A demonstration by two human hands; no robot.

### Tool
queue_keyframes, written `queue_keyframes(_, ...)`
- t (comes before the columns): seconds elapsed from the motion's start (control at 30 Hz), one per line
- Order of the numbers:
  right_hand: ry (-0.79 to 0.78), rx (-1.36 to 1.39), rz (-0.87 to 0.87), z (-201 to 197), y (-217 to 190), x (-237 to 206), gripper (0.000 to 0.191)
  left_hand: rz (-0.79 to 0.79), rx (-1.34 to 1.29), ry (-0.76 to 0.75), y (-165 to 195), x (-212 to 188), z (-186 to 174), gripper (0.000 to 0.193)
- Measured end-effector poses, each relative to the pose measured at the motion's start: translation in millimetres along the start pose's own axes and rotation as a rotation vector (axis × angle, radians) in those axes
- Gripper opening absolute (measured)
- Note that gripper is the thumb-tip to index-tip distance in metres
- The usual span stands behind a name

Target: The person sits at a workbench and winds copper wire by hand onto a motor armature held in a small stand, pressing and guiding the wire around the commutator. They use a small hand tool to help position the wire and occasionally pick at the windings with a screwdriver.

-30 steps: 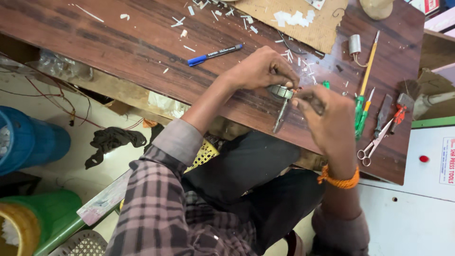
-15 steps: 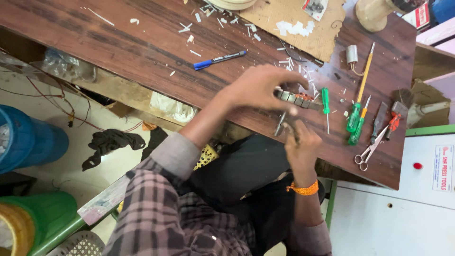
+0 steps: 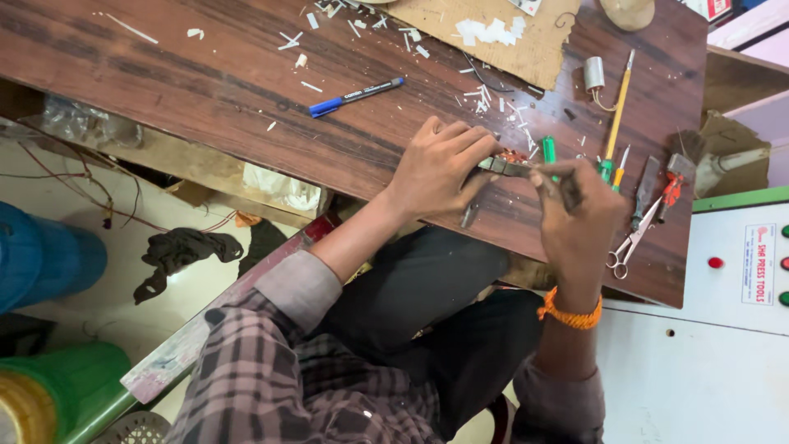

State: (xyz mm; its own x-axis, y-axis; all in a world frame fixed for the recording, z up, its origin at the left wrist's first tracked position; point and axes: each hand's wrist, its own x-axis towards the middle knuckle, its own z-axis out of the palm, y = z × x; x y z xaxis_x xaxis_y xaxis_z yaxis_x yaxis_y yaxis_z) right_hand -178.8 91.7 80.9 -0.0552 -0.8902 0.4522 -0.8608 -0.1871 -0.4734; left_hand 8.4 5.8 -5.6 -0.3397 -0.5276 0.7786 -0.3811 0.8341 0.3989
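A person sits at a dark wooden workbench (image 3: 205,74), seen from above, with both hands meeting over its near edge. The left hand (image 3: 436,168) is curled around a small metal part (image 3: 503,164) with reddish copper showing at its top, pinning it just above the bench surface. The right hand (image 3: 579,218), with an orange band (image 3: 571,314) on its wrist, pinches a thin dark tool (image 3: 567,191) whose tip meets that part; I cannot tell exactly what kind of tool it is. A slim metal piece (image 3: 470,215) pokes down below the left hand.

Taking the metal part as the landmark: a blue marker pen (image 3: 355,97) lies well to its left, white scraps (image 3: 493,103) are scattered just beyond it, a green-handled screwdriver (image 3: 549,150) lies just to its right, and scissors (image 3: 633,240) and a yellow-handled tool (image 3: 618,103) lie further right. A sheet of brown card (image 3: 485,33) sits at the far side.

By my reading, the person is midway through fine work on the part, pressing or prying at it. The next move seems to call for a steady left-hand grip and small, controlled pressure from the right.
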Motion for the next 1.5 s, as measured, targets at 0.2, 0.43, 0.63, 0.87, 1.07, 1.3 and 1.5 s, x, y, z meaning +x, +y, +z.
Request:
queue_keyframes(0.2, -0.069, 0.028, -0.068, 13.0, 16.3, 44.1, 0.009, -0.014, -0.007, 0.042, 7.0, 8.1, -8.3, 0.036)
queue_keyframes(0.43, -0.242, -0.238, -0.234, 23.0, 28.2, 79.6, 0.017, -0.608, -0.347, -0.189, 3.3, 35.2, -7.2, 0.049)
queue_keyframes(0.63, -0.224, -0.223, -0.125, 16.7, -0.1, 81.9, 0.020, -0.481, -0.431, -0.339, -35.7, 65.1, 13.9, 0.035)
queue_keyframes(0.87, -0.279, -0.104, 0.076, 3.5, -29.7, 36.8, 0.018, -0.152, -0.693, -0.406, -72.4, 50.0, 3.0, 0.019)
queue_keyframes(1.07, -0.168, -0.066, -0.149, 30.7, -14.1, -11.9, 0.012, -0.085, -0.608, -0.467, -67.5, 62.5, -9.7, 0.018)
queue_keyframes(1.3, 0.041, 0.033, 0.088, 95.2, 35.7, -50.8, 0.008, -0.215, -0.438, -0.348, -25.4, 46.4, -27.0, 0.041)
queue_keyframes(1.5, 0.373, 0.519, -0.008, 54.8, 11.8, -45.8, 0.035, -0.170, -0.207, -0.194, -3.6, 29.1, -4.3, 0.067)
